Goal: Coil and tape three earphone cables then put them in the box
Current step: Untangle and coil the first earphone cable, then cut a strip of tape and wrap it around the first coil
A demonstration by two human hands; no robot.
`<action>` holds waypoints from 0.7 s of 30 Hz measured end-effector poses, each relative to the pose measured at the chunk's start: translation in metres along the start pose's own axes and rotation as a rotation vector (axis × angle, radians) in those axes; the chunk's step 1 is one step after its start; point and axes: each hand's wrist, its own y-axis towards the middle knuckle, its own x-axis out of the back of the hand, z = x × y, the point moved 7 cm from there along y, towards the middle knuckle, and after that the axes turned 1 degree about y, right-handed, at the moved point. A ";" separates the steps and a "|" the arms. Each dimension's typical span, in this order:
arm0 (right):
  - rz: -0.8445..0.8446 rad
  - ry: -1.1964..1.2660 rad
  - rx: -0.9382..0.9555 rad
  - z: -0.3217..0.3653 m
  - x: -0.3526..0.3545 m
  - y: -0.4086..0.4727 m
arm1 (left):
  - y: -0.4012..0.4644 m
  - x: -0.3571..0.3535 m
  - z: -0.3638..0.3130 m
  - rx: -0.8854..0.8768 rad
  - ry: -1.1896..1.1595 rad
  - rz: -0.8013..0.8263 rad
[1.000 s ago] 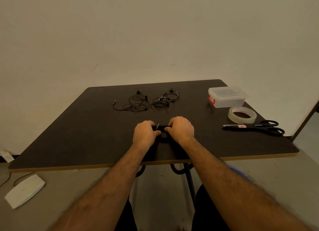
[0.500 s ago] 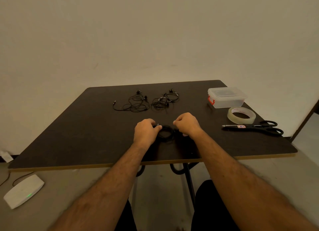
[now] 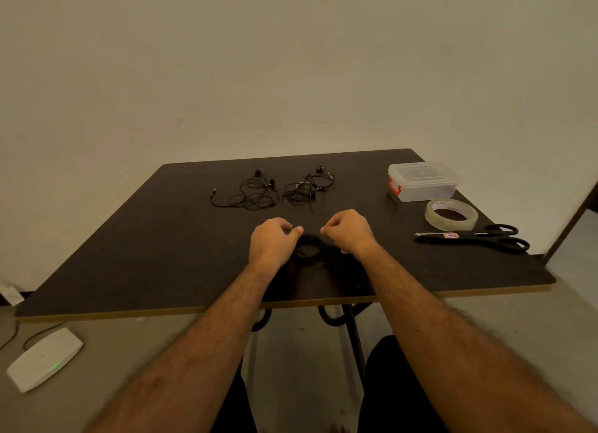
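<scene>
A coiled black earphone cable (image 3: pixel 309 249) lies on the dark table (image 3: pixel 161 254) near its front edge, between my two hands. My left hand (image 3: pixel 271 242) grips the coil's left side with curled fingers, thumb tip forward. My right hand (image 3: pixel 348 232) holds the coil's right side, fingers curled under. Two loose, tangled black earphone cables lie farther back, one on the left (image 3: pixel 252 193) and one on the right (image 3: pixel 307 188). The clear plastic box (image 3: pixel 424 180) with a red latch stands closed at the back right.
A roll of clear tape (image 3: pixel 451 214) lies in front of the box, and black scissors (image 3: pixel 479 238) lie next to it near the table's right edge. A white device (image 3: pixel 43 358) with a green light sits on the floor at the left.
My hands were pressed together over the cable; they have drawn apart, the right one moving right, so the coil now shows between them.
</scene>
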 end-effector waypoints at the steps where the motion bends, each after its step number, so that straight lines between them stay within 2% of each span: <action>1: -0.004 -0.005 0.007 0.000 0.000 0.000 | 0.001 0.001 0.000 -0.002 -0.003 -0.006; 13: -0.039 0.011 0.076 0.002 0.008 0.001 | 0.002 0.007 -0.012 -0.042 -0.015 -0.026; 21: -0.105 -0.062 0.124 -0.015 0.067 -0.003 | 0.002 0.003 -0.070 -0.207 -0.020 -0.100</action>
